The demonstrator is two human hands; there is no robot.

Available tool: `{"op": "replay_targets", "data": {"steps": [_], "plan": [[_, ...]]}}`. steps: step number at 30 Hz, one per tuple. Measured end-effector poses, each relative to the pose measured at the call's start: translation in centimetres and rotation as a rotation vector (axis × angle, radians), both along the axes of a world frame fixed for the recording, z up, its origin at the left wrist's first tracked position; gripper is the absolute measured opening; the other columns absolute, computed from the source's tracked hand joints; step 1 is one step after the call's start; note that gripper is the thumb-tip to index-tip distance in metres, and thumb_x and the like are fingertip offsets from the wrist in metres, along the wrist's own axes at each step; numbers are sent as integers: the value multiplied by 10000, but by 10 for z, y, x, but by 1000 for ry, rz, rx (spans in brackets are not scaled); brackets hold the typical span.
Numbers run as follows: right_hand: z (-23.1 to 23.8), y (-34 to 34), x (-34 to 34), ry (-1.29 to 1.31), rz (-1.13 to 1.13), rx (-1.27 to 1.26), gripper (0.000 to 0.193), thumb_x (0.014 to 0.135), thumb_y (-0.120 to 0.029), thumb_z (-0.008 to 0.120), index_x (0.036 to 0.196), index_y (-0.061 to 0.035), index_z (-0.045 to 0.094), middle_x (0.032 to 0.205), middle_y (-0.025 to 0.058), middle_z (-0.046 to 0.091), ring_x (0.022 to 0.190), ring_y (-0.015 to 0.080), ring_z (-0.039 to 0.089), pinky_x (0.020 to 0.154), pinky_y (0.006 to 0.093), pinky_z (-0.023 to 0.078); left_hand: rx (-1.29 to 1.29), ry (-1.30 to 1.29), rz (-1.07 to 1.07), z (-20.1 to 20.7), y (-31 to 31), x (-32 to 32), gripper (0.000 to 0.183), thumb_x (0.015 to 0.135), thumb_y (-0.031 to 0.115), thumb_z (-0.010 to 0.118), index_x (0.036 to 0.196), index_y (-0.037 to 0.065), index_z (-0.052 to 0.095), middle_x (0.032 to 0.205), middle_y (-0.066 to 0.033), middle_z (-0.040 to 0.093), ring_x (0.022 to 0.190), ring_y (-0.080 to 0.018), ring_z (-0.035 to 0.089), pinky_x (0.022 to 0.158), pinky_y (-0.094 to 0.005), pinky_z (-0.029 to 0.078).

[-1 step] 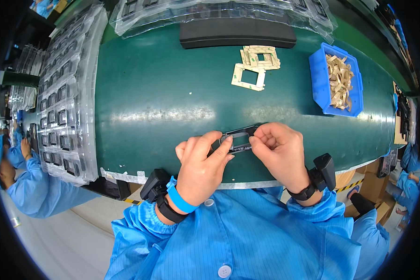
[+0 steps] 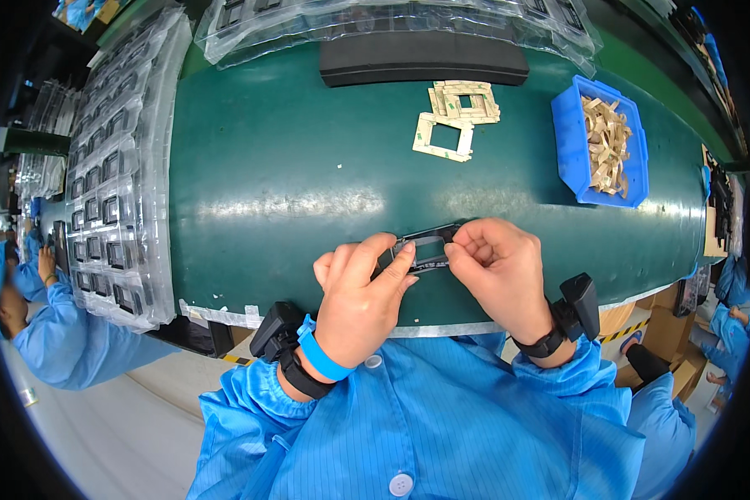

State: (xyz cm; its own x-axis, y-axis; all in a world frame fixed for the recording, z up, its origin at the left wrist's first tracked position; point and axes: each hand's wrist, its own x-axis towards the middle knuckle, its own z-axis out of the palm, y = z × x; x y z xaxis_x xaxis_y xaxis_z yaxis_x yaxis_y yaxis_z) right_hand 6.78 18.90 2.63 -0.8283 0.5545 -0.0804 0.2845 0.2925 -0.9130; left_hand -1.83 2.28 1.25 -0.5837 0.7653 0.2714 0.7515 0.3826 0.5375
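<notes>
A small black rectangular frame (image 2: 430,267) with an open middle is held just above or on the green table, near its front edge. My left hand (image 2: 360,287) grips its left end, thumb across the near face and fingers behind. At the right end, my right hand (image 2: 500,262) is closed, thumb and forefinger pinched together by the frame's edge. Whatever lies between those fingertips is hidden. A thin greyish strip (image 2: 429,242) shows along the inside of the frame's far side; I cannot tell whether it is a separate piece.
Cream paper-backed square frames (image 2: 443,137) lie beyond my hands. A blue bin (image 2: 568,158) of tan strips stands at right. A long black block (image 2: 425,62) lies at the back. Clear trays (image 2: 154,150) of black parts line the left, where a co-worker in blue (image 2: 75,333) sits.
</notes>
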Motion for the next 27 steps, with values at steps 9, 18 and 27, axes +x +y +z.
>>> {"op": "replay_targets", "data": {"steps": [9,18,27], "plan": [[-1,-1,1,-12,-16,-27,94,793,-47,720,827,23,667,723,94,649,581,124,633,521,252,502,-33,29,4,4,3,2,395,690,66,789,1078,54,714,1087,-55,600,735,-173,493,790,-349,350],[0,-2,1,-14,-18,-50,99,796,-57,719,834,20,670,735,95,660,597,129,641,547,259,516,-24,58,-9,3,1,1,384,693,70,785,1071,51,715,1085,-57,597,729,-175,493,778,-352,359],[10,1,0,-49,34,99,89,825,-83,692,856,1,683,743,127,652,607,240,641,557,337,505,87,-193,39,-2,-2,-3,535,722,91,796,1213,37,590,1080,-71,637,814,-219,561,844,-354,362]]}}
